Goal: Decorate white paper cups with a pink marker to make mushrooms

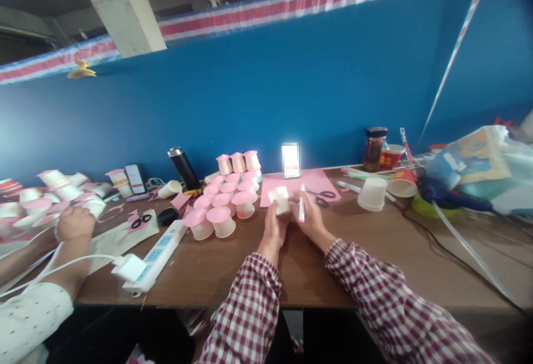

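Note:
My left hand [275, 227] is closed around a white paper cup [280, 200], tilted over the table. Close to its right side, my right hand [311, 221] grips a white marker pen [301, 206] that points upward. Behind both hands lies a sheet of pink paper [272, 182], with a pair of scissors [322, 197] on its right part. A lit phone [290, 160] stands upright at the back of the sheet. To the left are rows of paper cups topped with pink paper discs [221, 221].
A power strip [156, 258] with a charger lies left. Beyond it are a co-worker's hand [77, 222], small scissors [140, 221] and piled cups. A black flask [184, 168] stands behind. At right are an upturned white cup [372, 194], a dark jar [375, 148], plastic bags [478, 158] and cables.

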